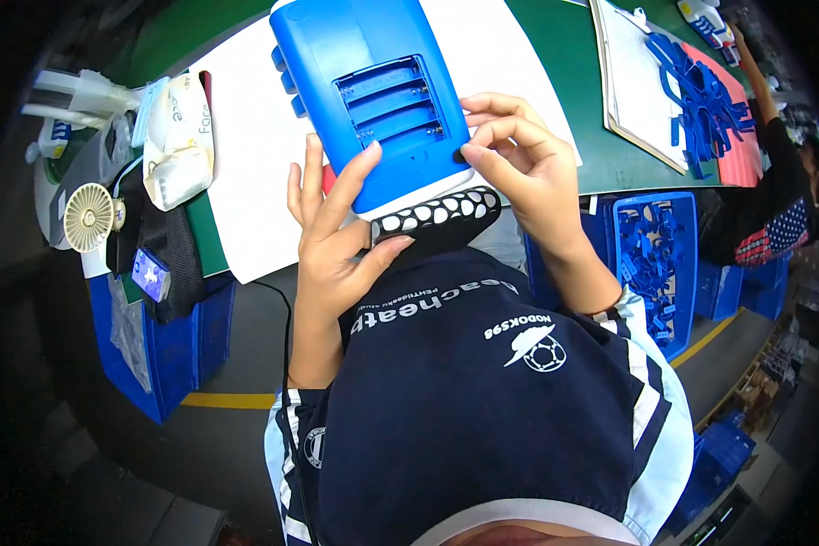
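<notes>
fan (89, 217): left of casing (373, 100) | clipboard (642, 91): right of casing | small parts (644, 264): in bin (690, 264), right

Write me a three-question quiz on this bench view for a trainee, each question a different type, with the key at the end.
1. Multiple choice: the right hand is at the edge of which thing?
A. the clipboard
B. the blue device
C. the white bag

2. True or false: a lid covers the battery compartment.

3. Fill in: the cream fan is on the person's ____ side, and the blue crate full of small blue parts is on the opposite side.

Key:
1. B
2. False; the slots are exposed.
3. left
</notes>
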Available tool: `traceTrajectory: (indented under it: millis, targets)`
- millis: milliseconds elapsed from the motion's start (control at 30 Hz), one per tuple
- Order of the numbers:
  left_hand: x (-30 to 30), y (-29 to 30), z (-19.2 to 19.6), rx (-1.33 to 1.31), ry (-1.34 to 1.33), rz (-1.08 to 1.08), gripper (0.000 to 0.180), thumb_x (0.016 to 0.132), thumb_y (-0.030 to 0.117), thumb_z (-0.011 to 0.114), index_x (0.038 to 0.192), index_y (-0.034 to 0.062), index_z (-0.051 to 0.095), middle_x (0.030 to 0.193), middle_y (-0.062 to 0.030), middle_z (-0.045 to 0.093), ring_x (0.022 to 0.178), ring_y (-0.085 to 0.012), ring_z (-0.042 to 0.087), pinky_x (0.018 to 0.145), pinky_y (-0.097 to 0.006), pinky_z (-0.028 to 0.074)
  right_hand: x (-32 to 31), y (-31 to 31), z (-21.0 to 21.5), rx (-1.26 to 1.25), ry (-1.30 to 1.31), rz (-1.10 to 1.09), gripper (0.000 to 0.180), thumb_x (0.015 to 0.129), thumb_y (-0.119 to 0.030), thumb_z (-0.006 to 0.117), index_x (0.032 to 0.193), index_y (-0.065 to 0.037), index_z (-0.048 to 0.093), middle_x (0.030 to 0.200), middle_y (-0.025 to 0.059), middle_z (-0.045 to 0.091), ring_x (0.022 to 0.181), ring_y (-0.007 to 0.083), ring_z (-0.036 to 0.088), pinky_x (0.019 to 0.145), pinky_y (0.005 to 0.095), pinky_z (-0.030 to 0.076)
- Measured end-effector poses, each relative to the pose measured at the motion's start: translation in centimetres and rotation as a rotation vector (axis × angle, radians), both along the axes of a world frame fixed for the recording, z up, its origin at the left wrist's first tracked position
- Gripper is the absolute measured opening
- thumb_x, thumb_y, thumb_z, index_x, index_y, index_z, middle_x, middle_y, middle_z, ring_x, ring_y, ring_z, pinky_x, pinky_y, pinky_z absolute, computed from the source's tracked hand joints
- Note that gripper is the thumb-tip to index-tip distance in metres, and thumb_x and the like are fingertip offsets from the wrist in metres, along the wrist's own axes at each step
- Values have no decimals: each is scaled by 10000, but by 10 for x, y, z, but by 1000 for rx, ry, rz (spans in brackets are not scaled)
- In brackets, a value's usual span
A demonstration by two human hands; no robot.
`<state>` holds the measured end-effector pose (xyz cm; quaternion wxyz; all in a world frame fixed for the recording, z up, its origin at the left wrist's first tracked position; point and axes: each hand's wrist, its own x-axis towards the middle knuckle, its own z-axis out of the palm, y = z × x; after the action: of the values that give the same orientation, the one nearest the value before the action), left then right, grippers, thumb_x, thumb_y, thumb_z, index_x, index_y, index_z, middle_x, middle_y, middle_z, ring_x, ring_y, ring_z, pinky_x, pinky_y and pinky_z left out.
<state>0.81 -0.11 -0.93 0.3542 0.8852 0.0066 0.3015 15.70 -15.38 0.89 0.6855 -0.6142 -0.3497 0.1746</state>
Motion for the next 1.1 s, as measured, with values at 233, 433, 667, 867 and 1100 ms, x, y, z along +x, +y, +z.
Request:
traceTrajectory:
  millis: [233,433,667,867,1100]
  targets:
    - [0,0,-3,-25,-4,1,367,617,229,741,489,7,478,1295,-115,492,1329,-428,179,1014,-584,50,1,0,0,-21,-63,0,26,781,16,614,798,7,597,1161,140,487,1029,179,505,871,289,430]
    - [1,0,-2,-31,-4,-14,350,609,227,744,495,1,502,1297,-114,490,1329,-428,178,1010,-589,46,1,-1,0,-9,51,-11,49,764,-12,622,790,29,617,1135,147,480,1081,190,485,904,303,406]
    - [1,0,-4,-40,1,-6,349,606,225,743,491,4,500,1297,-110,491,1331,-427,171,1009,-592,44,1,-1,-2,-17,-16,-14,50,765,-10,623,795,29,615,1127,144,480,1070,184,490,899,298,410]
    - [1,0,-4,-47,-5,-7,352,600,228,746,486,5,499,1296,-110,492,1331,-427,171,1010,-592,49,-1,1,-1,-25,-49,-23,49,762,-7,623,798,24,608,1123,132,479,1039,173,509,879,289,430]
    - [0,-1,-5,-59,-7,4,356,591,236,751,477,11,500,1290,-107,499,1330,-426,177,1009,-595,52,-1,1,-2,-53,-142,-42,87,759,-12,637,824,3,581,1135,128,459,1001,162,516,862,274,431]
